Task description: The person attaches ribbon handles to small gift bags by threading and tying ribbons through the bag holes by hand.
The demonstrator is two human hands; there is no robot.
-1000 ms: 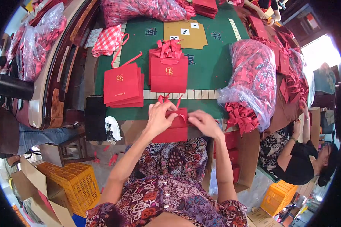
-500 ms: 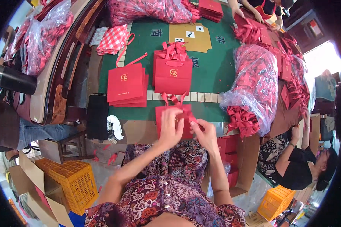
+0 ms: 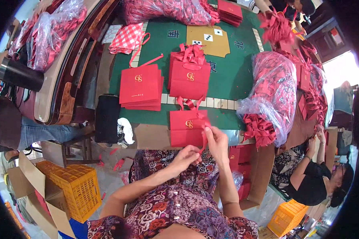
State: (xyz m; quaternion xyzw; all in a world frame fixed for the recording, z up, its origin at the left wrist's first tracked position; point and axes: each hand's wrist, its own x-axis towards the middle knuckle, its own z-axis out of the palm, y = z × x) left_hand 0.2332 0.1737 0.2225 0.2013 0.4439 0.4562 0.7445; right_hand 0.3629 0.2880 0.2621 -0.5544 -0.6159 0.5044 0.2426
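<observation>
In front of me a small red paper bag with gold print lies flat at the table's near edge, its ribbon handles pointing away. A red ribbon runs down along the bag's right side between my hands. My right hand is closed on its upper part by the bag's right edge. Below the bag's lower edge, my left hand is closed in a pinch at the ribbon's lower end. Farther off lie a stack of bags with bunched ribbons and a stack of flat red bags.
A plastic sack of red ribbons lies right, another sack at the far edge. A checked cloth bag and a black tumbler are left. Yellow crates stand on the floor. Other people sit and work around the table.
My left hand has moved off the bag, down toward me, drawing the ribbon's end. My right hand stays near the bag's right edge. A co-worker's hand has lifted a bunch of red ribbons.
</observation>
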